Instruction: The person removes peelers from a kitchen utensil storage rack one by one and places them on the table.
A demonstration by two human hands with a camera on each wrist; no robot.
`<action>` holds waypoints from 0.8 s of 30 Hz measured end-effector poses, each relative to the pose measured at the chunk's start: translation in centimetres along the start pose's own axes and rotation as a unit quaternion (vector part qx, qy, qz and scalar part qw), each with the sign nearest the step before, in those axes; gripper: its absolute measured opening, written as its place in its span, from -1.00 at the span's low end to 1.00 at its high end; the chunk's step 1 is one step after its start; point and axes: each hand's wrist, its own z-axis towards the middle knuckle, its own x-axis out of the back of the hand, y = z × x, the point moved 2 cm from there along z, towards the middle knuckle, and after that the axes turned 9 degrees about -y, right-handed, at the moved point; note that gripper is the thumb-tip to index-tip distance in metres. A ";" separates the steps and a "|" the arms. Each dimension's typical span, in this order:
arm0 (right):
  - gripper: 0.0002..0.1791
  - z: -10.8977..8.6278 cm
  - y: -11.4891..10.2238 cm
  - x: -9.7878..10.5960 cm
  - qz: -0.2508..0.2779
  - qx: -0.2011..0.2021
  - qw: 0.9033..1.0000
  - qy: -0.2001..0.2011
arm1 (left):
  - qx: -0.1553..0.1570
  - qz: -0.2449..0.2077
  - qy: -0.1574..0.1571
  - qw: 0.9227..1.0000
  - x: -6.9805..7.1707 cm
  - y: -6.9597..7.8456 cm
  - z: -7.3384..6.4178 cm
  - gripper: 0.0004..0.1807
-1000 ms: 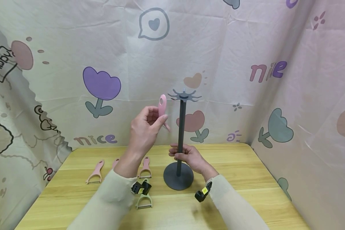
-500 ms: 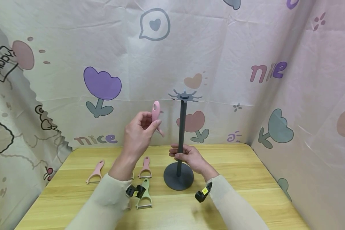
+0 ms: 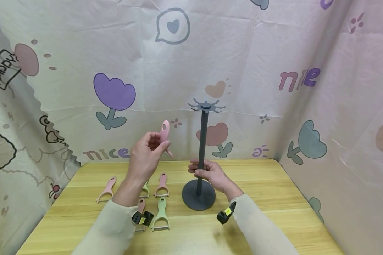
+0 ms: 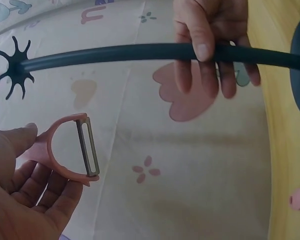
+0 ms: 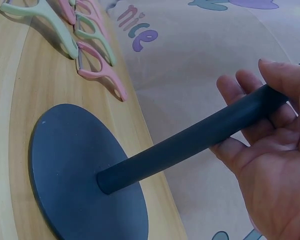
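My left hand (image 3: 143,153) pinches a pink peeler (image 3: 165,131) between thumb and fingers, left of a dark rack stand. In the head view its handle, with a hole near the end, points up; the left wrist view shows the forked head and metal blade (image 4: 88,146). A thin pole (image 3: 203,141) rises from the stand's round base (image 3: 190,200) to a ring of curved hooks (image 3: 206,106), which hold nothing. Low on the pole, my right hand (image 3: 216,178) holds it between thumb and fingers. The peeler is apart from the hooks.
Several pink and green peelers lie on the wooden table (image 3: 252,226) left of the base, among them a green peeler (image 3: 161,211) and a pink peeler (image 3: 162,184). My left forearm partly covers others. A printed cloth (image 3: 242,53) hangs behind the table.
My left hand has moved left and down with the pink peeler, away from the hooks. More peelers show beside the forearm. The right hand and stand have stayed in place.
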 end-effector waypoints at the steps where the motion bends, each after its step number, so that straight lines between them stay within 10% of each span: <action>1: -0.49 0.0 0.0 0.0 0.000 0.001 1.000 0.000 | 0.005 0.006 0.000 1.000 0.2 -0.3 -0.1 -0.61; 24: -0.49 0.1 -0.1 0.0 0.013 0.006 1.000 0.001 | 0.068 0.139 -0.009 0.988 4.8 -6.4 -2.7 -0.56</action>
